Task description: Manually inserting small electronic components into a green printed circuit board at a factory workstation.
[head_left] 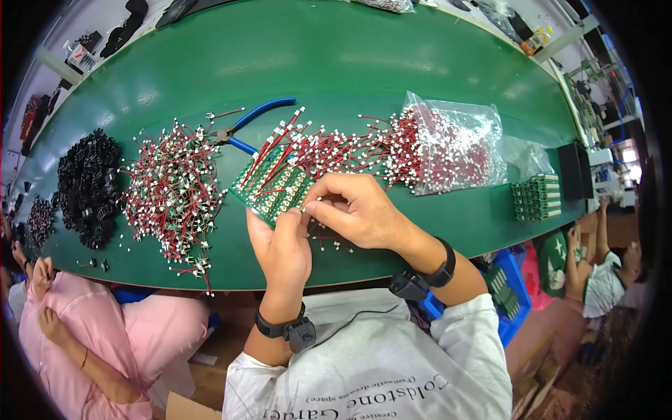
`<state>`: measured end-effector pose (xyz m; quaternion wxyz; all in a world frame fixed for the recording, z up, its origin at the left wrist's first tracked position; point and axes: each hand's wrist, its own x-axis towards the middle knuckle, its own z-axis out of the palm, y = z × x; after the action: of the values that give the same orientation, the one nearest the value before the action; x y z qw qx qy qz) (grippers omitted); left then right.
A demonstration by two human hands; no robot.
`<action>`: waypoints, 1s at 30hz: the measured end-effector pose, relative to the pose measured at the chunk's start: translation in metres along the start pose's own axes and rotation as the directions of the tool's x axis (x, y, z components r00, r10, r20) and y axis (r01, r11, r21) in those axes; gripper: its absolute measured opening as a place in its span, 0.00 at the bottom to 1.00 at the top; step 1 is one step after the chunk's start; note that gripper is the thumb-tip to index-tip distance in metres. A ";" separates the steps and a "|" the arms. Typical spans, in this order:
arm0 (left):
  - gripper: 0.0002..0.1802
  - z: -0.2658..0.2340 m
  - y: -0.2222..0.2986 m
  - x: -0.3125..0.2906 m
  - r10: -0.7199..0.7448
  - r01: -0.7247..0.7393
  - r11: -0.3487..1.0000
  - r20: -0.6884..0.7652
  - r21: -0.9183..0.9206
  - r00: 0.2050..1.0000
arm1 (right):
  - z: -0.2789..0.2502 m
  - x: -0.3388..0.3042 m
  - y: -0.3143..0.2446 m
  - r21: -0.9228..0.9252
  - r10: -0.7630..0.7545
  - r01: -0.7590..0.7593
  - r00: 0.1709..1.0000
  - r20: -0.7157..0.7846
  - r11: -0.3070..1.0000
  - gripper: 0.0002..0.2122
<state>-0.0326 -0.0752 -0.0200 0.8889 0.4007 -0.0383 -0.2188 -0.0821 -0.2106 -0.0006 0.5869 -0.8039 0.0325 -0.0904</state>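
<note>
My left hand (282,253) grips a green circuit board panel (246,187) by its near edge, tilted above the table. Several short red wires with white plugs stand up from the panel's rows of pale connectors. At the panel's near right corner my right hand (364,210) is closed in a pinch, close to the left thumb. A small white bit shows at its fingertips; the fingers hide what it is. Beyond the panel a pile of red wire leads (329,152) with white plugs spreads right into a clear plastic bag (462,140).
Blue-handled cutters (262,112) lie behind the panel. Leftward are a heap of wired small boards (171,189) and a black heap of parts (87,185). Stacked board panels (537,197) stand at the right beside a black box (574,171). A person in pink (105,322) sits at left.
</note>
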 end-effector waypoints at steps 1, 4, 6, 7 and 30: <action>0.29 0.000 0.000 -0.001 -0.003 0.003 1.000 0.002 0.000 1.000 | -0.002 -0.001 -0.001 0.077 0.084 -0.084 0.996 0.007 0.993 0.04; 0.30 0.003 0.001 -0.003 -0.037 0.036 0.999 0.018 0.041 0.999 | -0.002 -0.001 0.000 0.190 0.137 -0.128 0.990 -0.036 0.973 0.04; 0.29 0.007 0.000 -0.007 -0.045 0.044 0.997 0.024 0.060 0.999 | -0.001 0.000 0.001 0.183 0.093 -0.073 0.990 -0.104 0.980 0.03; 0.29 0.009 -0.002 -0.008 -0.053 0.051 0.996 0.032 0.076 0.998 | -0.001 0.000 0.002 0.182 0.096 -0.076 0.990 -0.107 0.980 0.03; 0.25 0.010 -0.011 -0.018 0.042 -0.096 0.892 0.131 0.441 0.991 | 0.000 0.003 0.017 -0.239 -0.199 0.139 0.948 -0.248 0.961 0.04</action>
<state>-0.0551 -0.0812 -0.0197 0.7766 0.5787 -0.1541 -0.1958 -0.0785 -0.2158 -0.0166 0.4752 -0.8435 0.0524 -0.2450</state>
